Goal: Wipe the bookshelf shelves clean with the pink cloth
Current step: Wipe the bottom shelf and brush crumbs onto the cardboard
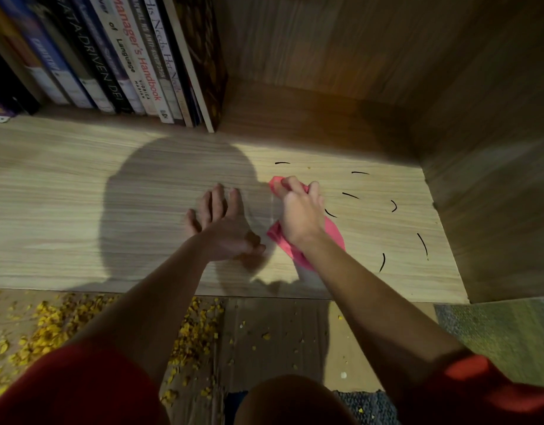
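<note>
My right hand (299, 210) grips the pink cloth (333, 233) and holds it against the light wooden shelf (80, 210). The cloth bunches under my fingers and trails back under my wrist. Several short black marks (350, 195) curve around the cloth on the shelf's right part. My left hand (221, 222) lies just left of the cloth with its fingers straight and spread, and it holds nothing.
A row of upright books (126, 62) fills the back left of the shelf. The shelf's side wall (494, 179) rises close on the right. Yellow crumbs (49, 326) litter the cardboard on the floor below the front edge.
</note>
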`<state>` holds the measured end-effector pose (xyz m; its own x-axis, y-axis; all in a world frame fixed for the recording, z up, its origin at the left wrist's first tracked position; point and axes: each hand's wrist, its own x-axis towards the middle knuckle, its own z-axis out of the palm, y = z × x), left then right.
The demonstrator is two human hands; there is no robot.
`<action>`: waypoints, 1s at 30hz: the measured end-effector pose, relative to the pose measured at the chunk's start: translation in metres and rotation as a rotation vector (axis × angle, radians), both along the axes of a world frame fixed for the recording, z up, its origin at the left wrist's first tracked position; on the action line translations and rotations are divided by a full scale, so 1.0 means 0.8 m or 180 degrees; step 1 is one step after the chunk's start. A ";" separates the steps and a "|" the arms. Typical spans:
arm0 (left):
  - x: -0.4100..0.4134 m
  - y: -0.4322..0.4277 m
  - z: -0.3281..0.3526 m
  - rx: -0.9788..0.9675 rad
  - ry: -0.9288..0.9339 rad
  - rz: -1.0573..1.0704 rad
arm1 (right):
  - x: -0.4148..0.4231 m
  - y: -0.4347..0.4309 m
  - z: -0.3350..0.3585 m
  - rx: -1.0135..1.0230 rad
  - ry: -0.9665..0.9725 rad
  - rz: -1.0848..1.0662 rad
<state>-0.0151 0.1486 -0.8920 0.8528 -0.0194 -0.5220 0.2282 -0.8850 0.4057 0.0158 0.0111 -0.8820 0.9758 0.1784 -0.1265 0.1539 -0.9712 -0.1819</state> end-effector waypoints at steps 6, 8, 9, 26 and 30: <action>-0.001 0.001 0.005 -0.0042 0.0005 -0.0049 | -0.047 -0.010 -0.012 0.0121 -0.0101 0.0288; -0.001 0.001 0.006 -0.0063 0.0015 -0.0099 | -0.028 -0.023 -0.010 0.0093 -0.0133 -0.0086; -0.001 0.000 0.006 -0.0064 0.0028 -0.0107 | -0.017 -0.023 -0.010 0.0093 -0.0101 -0.0317; 0.069 0.013 0.009 0.0448 -0.0450 -0.0563 | -0.004 -0.001 -0.016 0.0206 -0.0164 -0.0140; 0.087 0.019 -0.013 0.0532 -0.0528 -0.0919 | 0.018 0.000 -0.014 0.0191 -0.0173 -0.0085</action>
<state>0.0547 0.1638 -0.9023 0.8979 -0.1976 -0.3933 -0.0972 -0.9605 0.2607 0.0303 0.0108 -0.8935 0.9854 0.1579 -0.0630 0.1394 -0.9627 -0.2319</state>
